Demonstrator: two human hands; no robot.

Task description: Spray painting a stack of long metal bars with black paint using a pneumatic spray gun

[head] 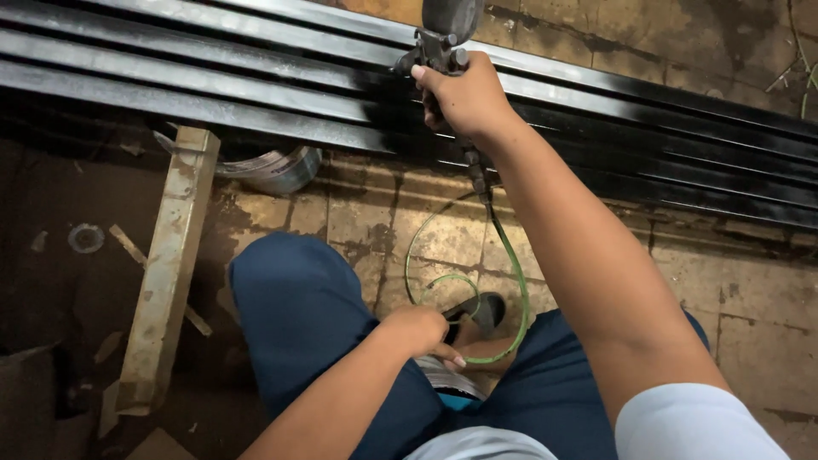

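Head cam: R hand [464, 98] grips spray gun [441, 38] over steel bars [256, 85].

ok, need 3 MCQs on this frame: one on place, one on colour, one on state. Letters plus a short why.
1. Where is the left hand?
A. On the metal bars
B. Low, by the person's lap
C. On the wooden post

2. What colour is the hose that runs from the spray gun?
A. Green
B. Red
C. White

3. How is the right hand?
A. Open and empty
B. Flat on the floor
C. Closed round the spray gun's grip

Key: 1 B, it sits between the blue-clad knees; 2 A, the thin line loops green over the floor; 3 C, the fingers wrap the grip before the metal bars.
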